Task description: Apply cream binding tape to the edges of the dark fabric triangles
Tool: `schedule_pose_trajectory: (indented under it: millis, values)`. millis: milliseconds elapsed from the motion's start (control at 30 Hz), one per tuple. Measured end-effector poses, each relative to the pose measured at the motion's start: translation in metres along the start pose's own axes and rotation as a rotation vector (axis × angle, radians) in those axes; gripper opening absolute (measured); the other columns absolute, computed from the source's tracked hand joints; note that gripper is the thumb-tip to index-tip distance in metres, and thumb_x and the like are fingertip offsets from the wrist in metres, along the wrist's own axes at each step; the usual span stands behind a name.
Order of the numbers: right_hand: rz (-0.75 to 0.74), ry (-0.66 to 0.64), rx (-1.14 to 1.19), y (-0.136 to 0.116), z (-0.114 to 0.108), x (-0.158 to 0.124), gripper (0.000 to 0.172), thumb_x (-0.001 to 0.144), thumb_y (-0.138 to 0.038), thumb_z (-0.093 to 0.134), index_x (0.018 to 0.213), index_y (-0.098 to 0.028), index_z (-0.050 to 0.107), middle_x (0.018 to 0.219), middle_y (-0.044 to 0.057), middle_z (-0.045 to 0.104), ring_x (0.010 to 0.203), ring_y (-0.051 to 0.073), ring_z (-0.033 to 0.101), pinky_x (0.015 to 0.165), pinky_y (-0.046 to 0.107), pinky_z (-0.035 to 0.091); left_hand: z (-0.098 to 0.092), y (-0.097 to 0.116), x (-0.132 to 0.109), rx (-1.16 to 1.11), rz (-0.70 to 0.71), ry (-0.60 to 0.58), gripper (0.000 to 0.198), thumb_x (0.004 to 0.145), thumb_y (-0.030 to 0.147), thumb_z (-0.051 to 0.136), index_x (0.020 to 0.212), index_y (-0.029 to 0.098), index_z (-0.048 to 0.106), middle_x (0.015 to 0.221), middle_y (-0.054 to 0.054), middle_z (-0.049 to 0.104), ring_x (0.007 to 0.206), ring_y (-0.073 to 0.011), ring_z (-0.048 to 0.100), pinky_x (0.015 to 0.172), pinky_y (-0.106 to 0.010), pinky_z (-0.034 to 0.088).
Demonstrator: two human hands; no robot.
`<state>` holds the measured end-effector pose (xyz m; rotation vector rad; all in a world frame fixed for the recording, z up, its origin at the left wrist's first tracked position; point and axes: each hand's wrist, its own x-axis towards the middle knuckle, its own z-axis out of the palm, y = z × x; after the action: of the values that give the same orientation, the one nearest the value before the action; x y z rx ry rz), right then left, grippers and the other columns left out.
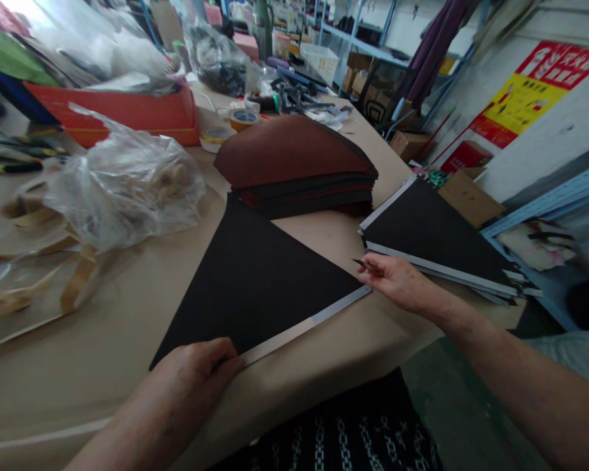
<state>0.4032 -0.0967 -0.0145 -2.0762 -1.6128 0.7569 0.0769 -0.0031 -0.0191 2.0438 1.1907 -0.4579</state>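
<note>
A black triangular panel (260, 275) lies flat on the table, with a pale strip (294, 329) along its near edge. My left hand (201, 366) is closed on the panel's near left edge, at the end of the strip. At the panel's right corner, my right hand (387, 278) is pinched on a small dark pointed piece (359, 262); its lower fingers are by the strip's far end. To the right sits a stack of black panels (436, 235) with pale strips on their edges. Behind the panel rests a stack of reddish-brown and black pieces (294, 154).
The beige table (112, 340) holds a clear plastic bag (132, 183) and tan strips (78, 281) at left. Further back are a red-orange box (127, 118), tape rolls (244, 118) and a clutter of bags. Cardboard boxes (471, 196) stand beyond the right edge.
</note>
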Motion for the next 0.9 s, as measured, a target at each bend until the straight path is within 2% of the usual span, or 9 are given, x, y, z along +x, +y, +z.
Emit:
schedule_pose_trajectory:
  millis: [67, 167, 300, 467, 567, 700, 800, 900]
  values:
    - [-0.102, -0.039, 0.212, -0.014, 0.007, 0.004, 0.021, 0.087, -0.036, 0.049, 0.079, -0.018, 0.054, 0.069, -0.001, 0.05, 0.064, 0.011, 0.045, 0.062, 0.024, 0.035, 0.0, 0.0, 0.0, 0.009, 0.007, 0.006, 0.037, 0.08, 0.046, 0.035, 0.066, 0.02, 0.058, 0.062, -0.001, 0.061, 0.061, -0.0164, 0.055, 0.057, -0.027, 0.034]
    - [-0.116, -0.123, 0.388, -0.023, 0.024, 0.01, 0.029, 0.087, -0.043, 0.049, 0.074, -0.018, 0.052, 0.062, -0.003, 0.04, 0.058, 0.009, 0.037, 0.057, 0.023, 0.032, -0.001, 0.001, -0.001, 0.003, 0.016, 0.02, 0.037, 0.081, 0.046, 0.037, 0.067, 0.02, 0.059, 0.063, 0.0, 0.06, 0.061, -0.0162, 0.055, 0.056, -0.027, 0.033]
    - [-0.09, -0.123, 0.459, -0.013, 0.043, 0.013, 0.029, 0.084, -0.042, 0.052, 0.07, -0.017, 0.05, 0.059, -0.004, 0.038, 0.055, 0.008, 0.035, 0.053, 0.023, 0.03, -0.002, 0.0, -0.003, -0.053, 0.035, 0.043, 0.034, 0.081, 0.046, 0.041, 0.066, 0.02, 0.058, 0.061, 0.001, 0.059, 0.06, -0.0155, 0.054, 0.056, -0.026, 0.033]
    - [-0.07, -0.097, 0.459, -0.003, 0.046, 0.01, 0.028, 0.083, -0.043, 0.054, 0.072, -0.017, 0.051, 0.057, -0.005, 0.038, 0.05, 0.007, 0.032, 0.048, 0.022, 0.027, -0.009, -0.013, -0.014, -0.096, 0.025, 0.032, 0.034, 0.081, 0.045, 0.042, 0.067, 0.02, 0.058, 0.059, 0.002, 0.054, 0.057, -0.0136, 0.048, 0.054, -0.025, 0.031]
    - [-0.029, -0.066, 0.442, -0.002, 0.047, 0.008, 0.027, 0.083, -0.043, 0.055, 0.074, -0.017, 0.053, 0.055, -0.005, 0.038, 0.049, 0.007, 0.033, 0.047, 0.023, 0.027, -0.01, -0.038, -0.027, -0.121, 0.007, 0.018, 0.035, 0.082, 0.047, 0.043, 0.066, 0.019, 0.057, 0.058, 0.003, 0.05, 0.057, -0.0129, 0.045, 0.054, -0.025, 0.031]
    - [0.069, -0.05, 0.462, 0.003, 0.049, 0.007, 0.03, 0.08, -0.048, 0.058, 0.078, -0.018, 0.056, 0.054, -0.004, 0.039, 0.047, 0.008, 0.034, 0.045, 0.024, 0.027, -0.014, -0.089, -0.055, -0.249, -0.062, 0.012, 0.038, 0.082, 0.051, 0.044, 0.063, 0.019, 0.052, 0.056, 0.004, 0.044, 0.055, -0.012, 0.041, 0.053, -0.024, 0.03]
    - [0.149, -0.051, 0.466, 0.006, 0.048, 0.006, 0.035, 0.077, -0.054, 0.061, 0.079, -0.02, 0.058, 0.055, -0.002, 0.041, 0.047, 0.009, 0.037, 0.045, 0.026, 0.029, -0.024, -0.128, -0.085, -0.313, -0.155, 0.034, 0.038, 0.081, 0.051, 0.046, 0.065, 0.017, 0.055, 0.058, 0.004, 0.044, 0.059, -0.0117, 0.041, 0.056, -0.022, 0.033]
    - [0.173, -0.014, 0.407, 0.005, 0.046, 0.006, 0.045, 0.068, -0.065, 0.065, 0.076, -0.021, 0.062, 0.056, 0.002, 0.047, 0.047, 0.011, 0.042, 0.045, 0.028, 0.033, -0.04, -0.158, -0.117, -0.328, -0.301, 0.099, 0.032, 0.078, 0.045, 0.051, 0.065, 0.016, 0.056, 0.059, 0.005, 0.043, 0.062, -0.0101, 0.042, 0.059, -0.019, 0.033]
